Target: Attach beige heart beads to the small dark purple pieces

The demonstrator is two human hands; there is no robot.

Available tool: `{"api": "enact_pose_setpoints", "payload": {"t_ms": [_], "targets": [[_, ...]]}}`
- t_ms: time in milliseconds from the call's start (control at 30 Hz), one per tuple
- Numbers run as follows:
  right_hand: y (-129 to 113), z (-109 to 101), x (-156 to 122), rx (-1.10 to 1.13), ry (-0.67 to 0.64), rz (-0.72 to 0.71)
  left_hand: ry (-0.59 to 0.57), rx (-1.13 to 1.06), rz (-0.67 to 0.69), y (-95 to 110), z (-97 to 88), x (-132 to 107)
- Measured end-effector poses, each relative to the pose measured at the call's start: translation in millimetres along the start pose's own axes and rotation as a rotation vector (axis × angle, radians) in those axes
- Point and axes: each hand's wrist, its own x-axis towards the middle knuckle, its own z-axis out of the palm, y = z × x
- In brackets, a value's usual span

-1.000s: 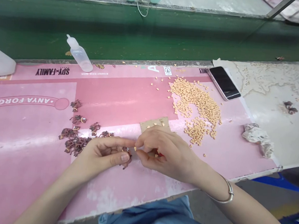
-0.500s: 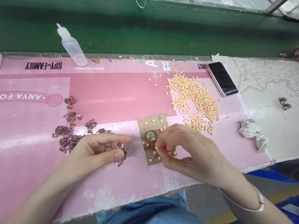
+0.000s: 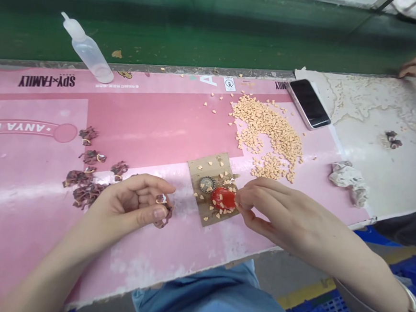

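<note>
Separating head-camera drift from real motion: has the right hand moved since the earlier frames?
Yes. The right hand has moved rightward relative to the cardboard square. It now sits off the square's right edge, beside the red cap, which it was covering earlier.

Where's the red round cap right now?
In the head view, the red round cap lies on the cardboard square, just left of the right hand's fingertips and beside the metal bottle cap.
</note>
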Motion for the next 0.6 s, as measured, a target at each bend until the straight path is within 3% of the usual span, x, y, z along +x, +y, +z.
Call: {"api": "enact_pose_setpoints", "payload": {"t_ms": [600], "targets": [[-5.8, -11.9, 5.9, -0.019, -0.03, -0.041, 0.025, 0.065, -0.026, -4.3, -0.1, -0.8]]}}
